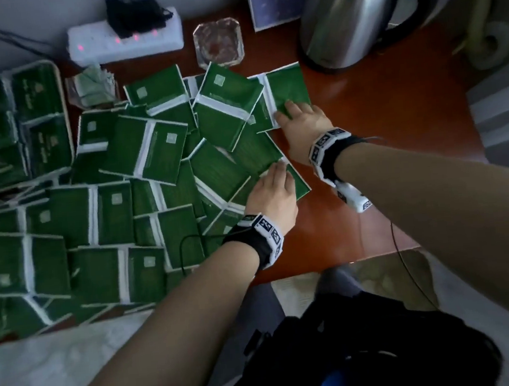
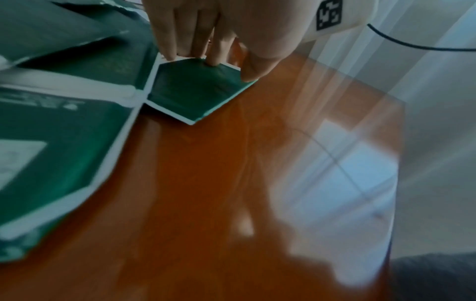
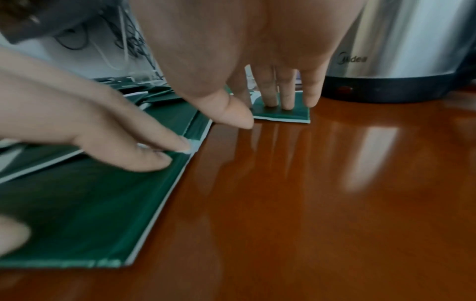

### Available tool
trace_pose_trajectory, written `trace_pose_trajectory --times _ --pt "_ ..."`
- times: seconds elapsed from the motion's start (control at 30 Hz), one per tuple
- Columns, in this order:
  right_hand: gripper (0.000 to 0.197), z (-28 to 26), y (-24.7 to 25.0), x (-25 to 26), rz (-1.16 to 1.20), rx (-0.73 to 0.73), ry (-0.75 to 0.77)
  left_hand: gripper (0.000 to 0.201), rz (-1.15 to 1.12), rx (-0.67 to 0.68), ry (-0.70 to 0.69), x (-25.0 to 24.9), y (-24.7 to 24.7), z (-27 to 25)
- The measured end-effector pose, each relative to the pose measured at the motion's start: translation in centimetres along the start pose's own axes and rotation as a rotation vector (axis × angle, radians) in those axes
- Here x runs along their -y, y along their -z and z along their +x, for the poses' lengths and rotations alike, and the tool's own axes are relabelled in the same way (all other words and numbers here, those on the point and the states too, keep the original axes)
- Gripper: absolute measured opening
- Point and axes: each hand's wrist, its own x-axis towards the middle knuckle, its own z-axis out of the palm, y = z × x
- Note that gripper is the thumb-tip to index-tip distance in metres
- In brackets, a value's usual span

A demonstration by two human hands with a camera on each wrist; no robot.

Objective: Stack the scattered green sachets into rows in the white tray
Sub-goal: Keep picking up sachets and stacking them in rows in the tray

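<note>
The person's right hand (image 1: 304, 120) lies flat, fingers (image 3: 273, 95) straight, pressing down on a green sachet (image 1: 289, 89) at the far right edge of the heap, near the steel kettle (image 1: 351, 15). The left hand (image 1: 275, 194) is likewise extended, fingertips (image 2: 213, 59) pressing the corner of another sachet (image 2: 198, 95) that sticks out onto the bare orange bench (image 1: 369, 182). Neither hand grips anything; both only press. The white tray (image 1: 66, 117) sits well apart at the far left, already holding rows of sachets, with the scattered pile (image 1: 141, 184) between it and the hands.

The bench looks glossy, so a sachet dragged under flat fingers may slip out or skid off the near edge. Sliding either one inward could shove the overlapping neighbours, tangling the heap further or pushing pieces toward the power strip (image 1: 125, 37) and the glass dish (image 1: 218, 42). Thin, flat packets are probably hard to lift from a smooth surface; a fumbled pinch could pick up two stuck together. Carrying them over the whole pile to the tray risks dropping some or knocking the rows already stacked.
</note>
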Motion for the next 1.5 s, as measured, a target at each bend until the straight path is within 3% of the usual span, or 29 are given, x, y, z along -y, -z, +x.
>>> trace_pose_trajectory --times 0.2,0.37,0.47,0.63,1.0,1.07,1.2,1.3,1.4,1.5 --pt "0.067 -3.4 -0.9 -2.6 -0.109 -0.042 0.096 0.060 -0.117 -0.082 0.237 -6.5 -1.1 -1.8" --pt "0.064 -9.1 -3.1 -6.2 -0.164 -0.032 0.100 0.056 -0.181 -0.056 0.186 -12.7 -2.9 -4.8" --pt "0.062 -11.9 -4.3 -8.1 -0.165 -0.013 0.074 0.062 -0.164 0.038 0.165 -14.9 -3.4 -5.2" --pt "0.052 -14.9 -4.9 -9.8 -0.144 0.065 0.057 0.063 -0.208 0.087 0.208 -15.5 -3.2 -5.1" --pt "0.035 -18.3 -5.0 -11.0 -0.244 0.088 0.102 0.069 -0.231 0.116 0.089 -17.5 -4.0 -5.5" --pt "0.031 -18.2 -4.5 -11.1 -0.251 0.095 0.106 0.062 -0.205 0.058 0.069 -17.5 -3.6 -5.2" --pt "0.021 -16.2 -3.0 -12.1 -0.231 0.093 0.092 0.037 -0.180 -0.180 0.069 -15.8 -1.9 -3.7" --pt "0.035 -13.5 -2.3 -13.0 -0.191 0.064 0.156 0.035 -0.198 -0.190 0.224 -13.4 0.2 -1.4" --pt "0.056 -10.8 -2.3 -13.3 -0.240 0.022 0.249 0.059 -0.184 -0.013 0.322 -11.3 1.3 0.7" --pt "0.068 -9.0 -2.3 -13.2 -0.368 0.041 0.311 0.076 -0.107 0.147 0.321 -10.2 1.9 2.2"
